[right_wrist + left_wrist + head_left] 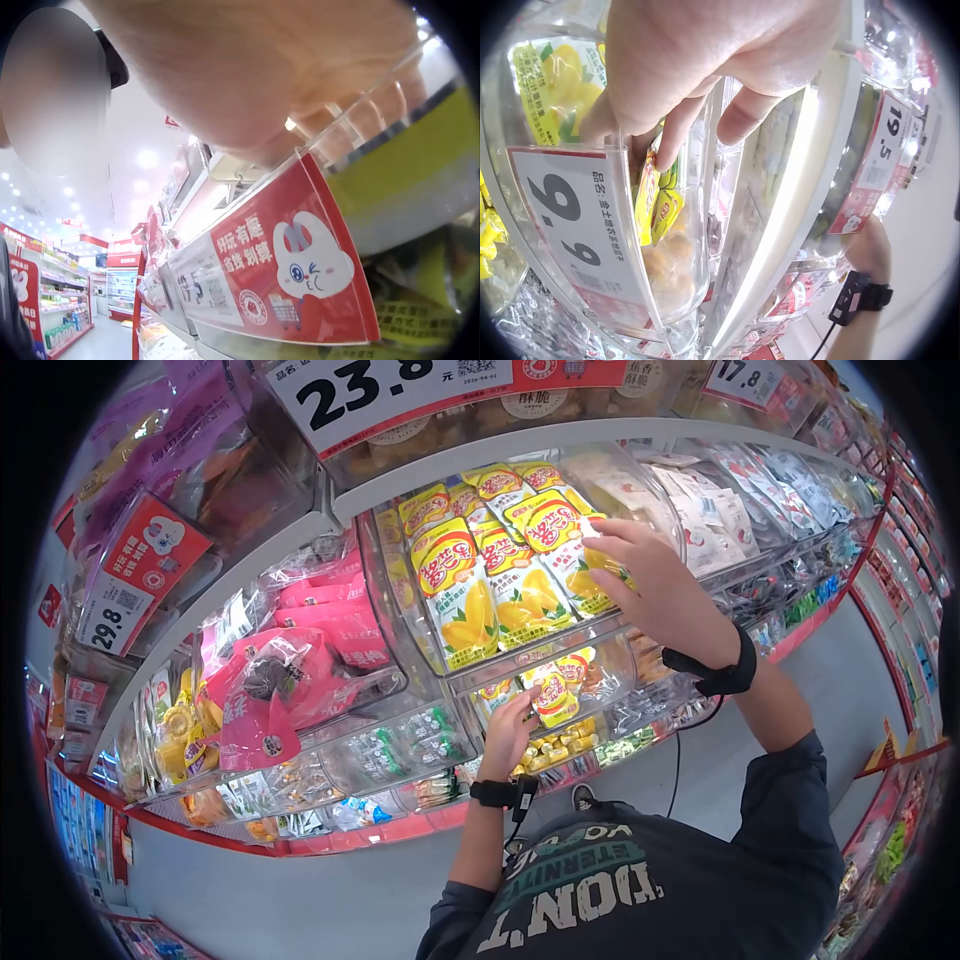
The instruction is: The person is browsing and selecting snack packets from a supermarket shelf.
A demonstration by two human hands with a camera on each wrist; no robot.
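Upright yellow-and-white packets with mango pictures fill a clear upper bin in the head view. My right hand reaches over the bin's right part, its fingers spread against the rightmost front packet. In the right wrist view that hand crosses above the clear bin wall. Lower down, my left hand reaches into a second clear bin, fingertips beside a small yellow-and-red packet. In the left wrist view the left hand's fingers point down at that packet, thumb apart.
Pink bags bulge from a bin on the left. White packets stand at the right. A 9.9 price card fronts the lower bin; a red rabbit card fronts the upper. A white shelf edge runs above.
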